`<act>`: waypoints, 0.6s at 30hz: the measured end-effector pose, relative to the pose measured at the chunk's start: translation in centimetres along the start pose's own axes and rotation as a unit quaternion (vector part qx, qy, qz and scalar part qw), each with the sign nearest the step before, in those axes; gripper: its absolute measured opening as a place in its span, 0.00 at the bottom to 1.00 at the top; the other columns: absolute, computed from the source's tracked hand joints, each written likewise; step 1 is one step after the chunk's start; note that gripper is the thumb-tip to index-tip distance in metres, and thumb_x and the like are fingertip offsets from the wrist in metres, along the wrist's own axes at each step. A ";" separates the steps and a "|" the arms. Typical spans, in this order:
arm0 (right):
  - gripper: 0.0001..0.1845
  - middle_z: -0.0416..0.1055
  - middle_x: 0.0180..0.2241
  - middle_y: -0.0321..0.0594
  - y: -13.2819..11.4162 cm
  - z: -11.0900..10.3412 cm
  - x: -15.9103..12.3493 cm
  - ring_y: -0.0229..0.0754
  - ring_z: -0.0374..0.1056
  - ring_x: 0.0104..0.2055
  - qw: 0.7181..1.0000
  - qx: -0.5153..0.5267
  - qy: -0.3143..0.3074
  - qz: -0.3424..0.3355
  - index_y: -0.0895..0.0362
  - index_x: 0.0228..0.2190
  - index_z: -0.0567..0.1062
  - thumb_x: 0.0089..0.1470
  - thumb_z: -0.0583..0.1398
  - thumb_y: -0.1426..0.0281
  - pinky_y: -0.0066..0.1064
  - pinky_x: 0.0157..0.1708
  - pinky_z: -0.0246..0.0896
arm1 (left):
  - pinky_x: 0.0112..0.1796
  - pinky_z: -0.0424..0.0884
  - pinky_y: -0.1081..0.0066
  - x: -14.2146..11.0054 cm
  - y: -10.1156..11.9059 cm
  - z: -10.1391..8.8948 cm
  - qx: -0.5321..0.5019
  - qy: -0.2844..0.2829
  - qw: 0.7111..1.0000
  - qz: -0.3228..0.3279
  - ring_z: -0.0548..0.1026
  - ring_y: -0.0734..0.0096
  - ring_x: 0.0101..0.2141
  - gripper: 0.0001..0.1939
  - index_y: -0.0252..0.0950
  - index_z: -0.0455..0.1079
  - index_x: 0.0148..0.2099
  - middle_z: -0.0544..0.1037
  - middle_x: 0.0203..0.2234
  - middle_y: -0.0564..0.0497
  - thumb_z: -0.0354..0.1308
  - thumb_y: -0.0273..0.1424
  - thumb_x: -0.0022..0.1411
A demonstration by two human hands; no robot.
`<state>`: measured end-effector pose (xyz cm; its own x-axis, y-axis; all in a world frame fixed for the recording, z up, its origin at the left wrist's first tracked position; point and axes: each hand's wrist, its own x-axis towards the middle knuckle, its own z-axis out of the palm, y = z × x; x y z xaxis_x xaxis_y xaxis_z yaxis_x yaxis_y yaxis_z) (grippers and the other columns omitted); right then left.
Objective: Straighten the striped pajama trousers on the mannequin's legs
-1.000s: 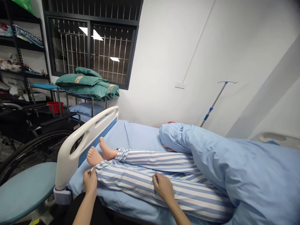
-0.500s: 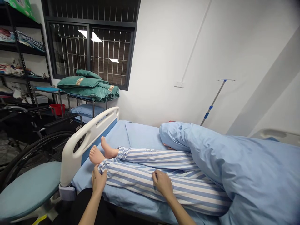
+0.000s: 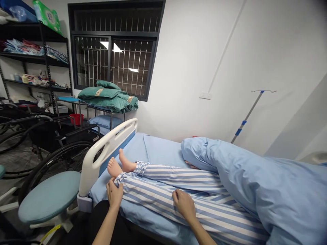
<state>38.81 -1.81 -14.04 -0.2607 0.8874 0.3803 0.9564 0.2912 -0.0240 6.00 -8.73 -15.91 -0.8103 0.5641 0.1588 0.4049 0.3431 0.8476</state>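
Observation:
A person lies on a bed with a light blue sheet [image 3: 155, 149], legs in blue-and-white striped trousers [image 3: 178, 190], bare feet [image 3: 119, 166] near the white footboard [image 3: 102, 153]. A light blue duvet [image 3: 255, 177] covers the body above the thighs. My left hand [image 3: 114, 192] grips the striped trouser cuff at the near ankle, fingers curled on the cloth. My right hand [image 3: 184, 204] rests curled on the same trouser leg further up, around the knee, pinching the fabric.
A round blue stool [image 3: 49, 197] stands left of the footboard, a wheelchair [image 3: 51, 149] behind it. A trolley holds folded green blankets [image 3: 109, 95]. Black shelving [image 3: 33, 68] lines the left wall. An IV pole [image 3: 249, 112] leans behind the bed.
My left hand slid from beside the foot onto the ankle cuff. The view shifted left and back a little; my right hand stays on the trouser leg.

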 end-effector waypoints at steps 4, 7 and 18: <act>0.16 0.73 0.26 0.39 0.0 0.1 0.0 0.41 0.67 0.30 1.000 -0.001 -0.001 0.001 0.55 0.26 0.71 0.57 0.47 0.66 0.31 0.30 0.44 | 0.44 0.65 0.60 -0.1 0.1 -0.1 0.009 -0.009 1.000 -0.024 0.68 0.54 0.46 0.22 0.36 0.55 0.52 0.62 0.47 0.39 0.48 0.36 0.55; 0.16 0.73 0.26 0.39 0.1 0.3 0.0 0.41 0.67 0.30 1.000 -0.002 0.000 0.000 0.55 0.26 0.71 0.57 0.47 0.65 0.31 0.30 0.44 | 0.45 0.65 0.61 -0.2 0.2 -0.2 0.012 -0.007 1.000 -0.023 0.68 0.55 0.46 0.22 0.36 0.55 0.51 0.62 0.47 0.39 0.49 0.35 0.55; 0.16 0.73 0.26 0.40 -0.1 0.0 -0.1 0.40 0.67 0.30 1.000 -0.003 -0.001 0.001 0.56 0.26 0.71 0.57 0.47 0.66 0.30 0.30 0.45 | 0.42 0.67 0.61 -0.4 0.3 -0.3 0.020 -0.023 0.999 -0.036 0.69 0.56 0.44 0.20 0.36 0.54 0.50 0.61 0.46 0.40 0.48 0.37 0.56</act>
<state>38.77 -1.87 -14.08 -0.2584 0.8892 0.3777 0.9578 0.2869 -0.0202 6.30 -9.05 -15.56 -0.8173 0.5714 0.0741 0.3645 0.4132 0.8345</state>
